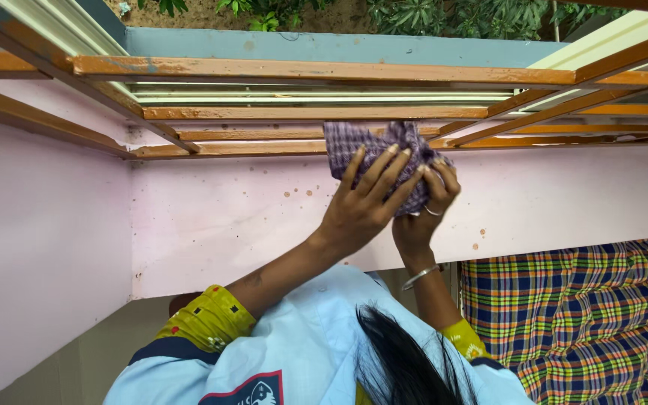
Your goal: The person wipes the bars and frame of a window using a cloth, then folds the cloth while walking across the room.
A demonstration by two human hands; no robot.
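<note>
Both of my hands press a crumpled purple checked cloth (373, 146) against the orange wooden window frame (294, 112). My left hand (365, 199) lies flat over the cloth with its fingers spread upward. Just to its right, my right hand (427, 206), with a ring and a metal bangle on the wrist, grips the cloth's right side. Yellow sleeves and a light blue garment cover my arms and chest at the bottom of the view.
A pale pink wall (211, 217) with small stains runs under the window. A multicoloured plaid fabric (586, 315) hangs at the lower right. Orange window bars (324, 71) cross the opening, with green plants (429, 15) beyond. Another pink wall (31, 247) stands at the left.
</note>
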